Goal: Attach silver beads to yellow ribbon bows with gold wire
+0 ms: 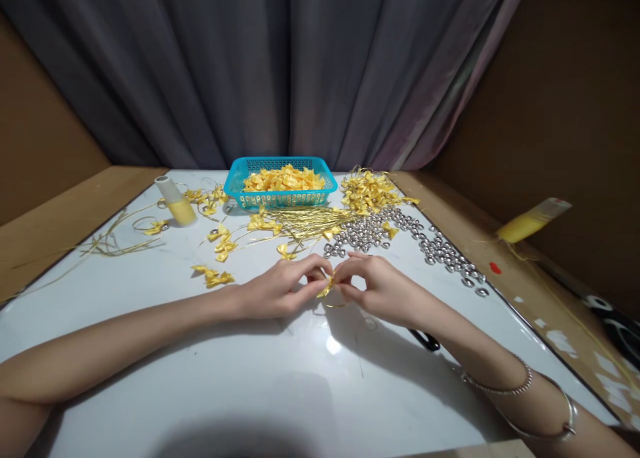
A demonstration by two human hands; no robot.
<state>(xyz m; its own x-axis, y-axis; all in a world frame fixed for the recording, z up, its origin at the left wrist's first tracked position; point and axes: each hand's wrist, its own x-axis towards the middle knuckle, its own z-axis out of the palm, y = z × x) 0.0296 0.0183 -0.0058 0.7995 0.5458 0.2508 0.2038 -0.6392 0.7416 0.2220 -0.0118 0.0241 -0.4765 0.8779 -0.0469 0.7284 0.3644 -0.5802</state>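
My left hand [293, 286] and my right hand [373, 281] meet over the middle of the white table. Both pinch a small yellow ribbon bow [325, 289] between thumb and fingertips, which hide most of it. A short loop of gold cord [335, 305] hangs just below the bow. Beyond my fingers lies a bundle of gold cords [310, 222], with silver beads [357, 235] to its right. Several loose yellow bows [223, 245] lie to the left. Under my right wrist a black handle [425, 340] sticks out, its other end hidden.
A blue basket [280, 199] full of yellow bows stands at the back. To its right is a pile of bows with cords [373, 190]. A bottle with yellow contents [177, 203] stands at left; a similar tube [534, 221] lies right. Black-handled scissors [620, 328] sit at far right.
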